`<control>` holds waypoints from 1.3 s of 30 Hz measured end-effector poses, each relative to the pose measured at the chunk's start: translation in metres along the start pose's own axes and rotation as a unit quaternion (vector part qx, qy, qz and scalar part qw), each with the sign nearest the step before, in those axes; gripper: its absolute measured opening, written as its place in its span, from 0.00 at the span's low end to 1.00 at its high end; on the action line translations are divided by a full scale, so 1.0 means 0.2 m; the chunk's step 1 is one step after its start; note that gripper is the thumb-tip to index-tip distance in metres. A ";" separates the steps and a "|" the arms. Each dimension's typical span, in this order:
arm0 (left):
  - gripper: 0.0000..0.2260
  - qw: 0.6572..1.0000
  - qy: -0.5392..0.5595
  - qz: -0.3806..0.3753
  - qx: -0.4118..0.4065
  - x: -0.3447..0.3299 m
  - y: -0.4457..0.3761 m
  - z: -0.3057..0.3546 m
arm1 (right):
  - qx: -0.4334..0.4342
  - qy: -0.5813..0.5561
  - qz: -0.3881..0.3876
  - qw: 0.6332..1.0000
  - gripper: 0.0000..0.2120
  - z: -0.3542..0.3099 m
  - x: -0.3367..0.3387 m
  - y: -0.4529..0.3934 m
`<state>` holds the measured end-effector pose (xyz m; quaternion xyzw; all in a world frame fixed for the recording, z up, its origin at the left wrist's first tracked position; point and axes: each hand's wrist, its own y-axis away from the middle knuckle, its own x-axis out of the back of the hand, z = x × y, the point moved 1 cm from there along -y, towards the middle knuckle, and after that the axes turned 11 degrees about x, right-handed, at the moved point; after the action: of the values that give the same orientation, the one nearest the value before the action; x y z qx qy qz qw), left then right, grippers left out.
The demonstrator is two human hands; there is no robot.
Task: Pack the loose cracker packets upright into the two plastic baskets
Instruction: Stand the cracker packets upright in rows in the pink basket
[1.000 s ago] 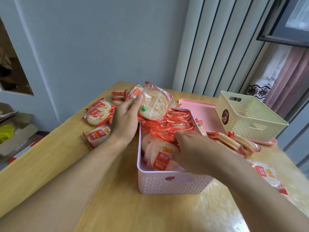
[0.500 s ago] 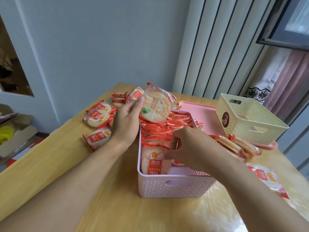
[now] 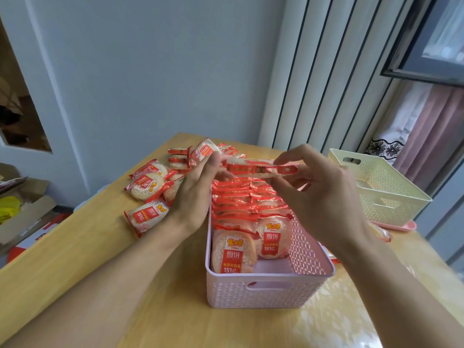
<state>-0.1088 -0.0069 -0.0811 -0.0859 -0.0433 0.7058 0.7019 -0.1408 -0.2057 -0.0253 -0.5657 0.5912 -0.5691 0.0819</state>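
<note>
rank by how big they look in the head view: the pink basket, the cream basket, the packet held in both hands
1. pink basket, though it is nearest the camera
2. cream basket, farther back, so true size against the pink one is unsure
3. held packet, seen edge-on between left hand and right hand

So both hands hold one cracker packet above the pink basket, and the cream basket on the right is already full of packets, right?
Not quite. The head view shows the cream basket with no packets visible inside. The rest stands: left hand and right hand hold one cracker packet above the pink basket.
</note>
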 end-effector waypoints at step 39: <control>0.63 0.723 -0.667 -0.141 0.116 -0.12 0.07 0.03 | -0.050 0.283 -0.364 0.886 0.14 0.14 -0.08 0.05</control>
<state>-0.1234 -0.0309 -0.0772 0.4961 -0.4293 0.4734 0.5878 -0.1201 -0.2136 -0.0520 -0.5595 0.3693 -0.6647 -0.3298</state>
